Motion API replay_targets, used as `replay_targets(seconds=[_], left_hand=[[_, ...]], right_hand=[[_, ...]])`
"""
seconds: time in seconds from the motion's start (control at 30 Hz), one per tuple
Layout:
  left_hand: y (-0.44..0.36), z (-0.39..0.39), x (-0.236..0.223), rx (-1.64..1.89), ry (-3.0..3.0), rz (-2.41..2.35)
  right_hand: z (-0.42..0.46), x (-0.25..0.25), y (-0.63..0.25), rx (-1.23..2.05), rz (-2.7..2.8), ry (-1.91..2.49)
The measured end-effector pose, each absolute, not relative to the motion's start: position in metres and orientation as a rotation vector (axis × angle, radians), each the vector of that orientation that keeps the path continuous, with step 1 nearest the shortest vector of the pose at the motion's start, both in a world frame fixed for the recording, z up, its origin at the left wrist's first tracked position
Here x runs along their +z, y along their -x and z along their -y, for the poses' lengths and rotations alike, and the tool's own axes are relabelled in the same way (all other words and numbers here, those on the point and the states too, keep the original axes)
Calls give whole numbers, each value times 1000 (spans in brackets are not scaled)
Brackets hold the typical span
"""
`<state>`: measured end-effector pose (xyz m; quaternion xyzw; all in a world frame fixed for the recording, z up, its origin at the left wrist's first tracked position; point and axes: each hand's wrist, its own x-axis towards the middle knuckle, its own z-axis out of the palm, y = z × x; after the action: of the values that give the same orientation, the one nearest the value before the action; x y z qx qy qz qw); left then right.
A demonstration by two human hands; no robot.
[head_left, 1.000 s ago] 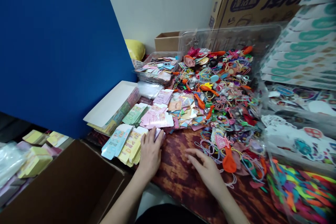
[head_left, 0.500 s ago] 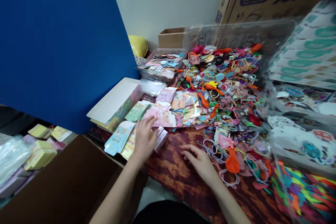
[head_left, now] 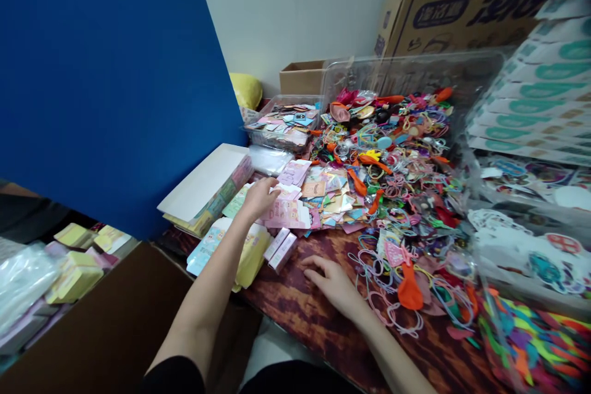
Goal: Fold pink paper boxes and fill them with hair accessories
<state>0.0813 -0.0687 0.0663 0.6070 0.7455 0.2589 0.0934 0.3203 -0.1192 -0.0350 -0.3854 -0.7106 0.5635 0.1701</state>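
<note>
My left hand (head_left: 259, 197) reaches forward onto a fan of pink printed cards (head_left: 286, 212), fingers curled down on the top card's left edge. Beside it lie green cards (head_left: 237, 202), yellow cards (head_left: 253, 252) and blue cards (head_left: 206, 245) under my forearm. My right hand (head_left: 330, 283) lies flat on the dark red patterned table (head_left: 318, 320), fingers spread and holding nothing. Two small pink boxes (head_left: 279, 247) sit just left of it. An orange balloon (head_left: 409, 290) and loops of rubber bands (head_left: 392, 314) lie to its right.
A big heap of coloured bands, balloons and trinkets (head_left: 392, 160) fills the table's back. A clear tub of cards (head_left: 286, 123), a white-lidded card stack (head_left: 207, 184), a blue panel (head_left: 106, 86), cardboard boxes (head_left: 462, 6), stacked teal cartons (head_left: 540, 92) and a brown box (head_left: 106, 326) surround it.
My left hand has moved from the yellow cards near the table edge forward to the pink cards. My right hand slid slightly left along the table.
</note>
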Motion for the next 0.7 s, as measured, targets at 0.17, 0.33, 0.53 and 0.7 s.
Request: replay_targets(seconds=[0.17,0.33,0.53,0.7], left_hand=[[-97,123,73,757,-1786,-2220],[-140,225,38,863,-1479,-2225],[-176,263,-11,1123,-1280,-2212],[-180,255,-33,1308,-1092,-2125]], right_hand=[[114,-38,-328,1563,1940,1149],[106,-33,-316,1335,1930,1095],[96,-14,-278,999,2206,1004],[95,-12,-263,908,2378,1008]])
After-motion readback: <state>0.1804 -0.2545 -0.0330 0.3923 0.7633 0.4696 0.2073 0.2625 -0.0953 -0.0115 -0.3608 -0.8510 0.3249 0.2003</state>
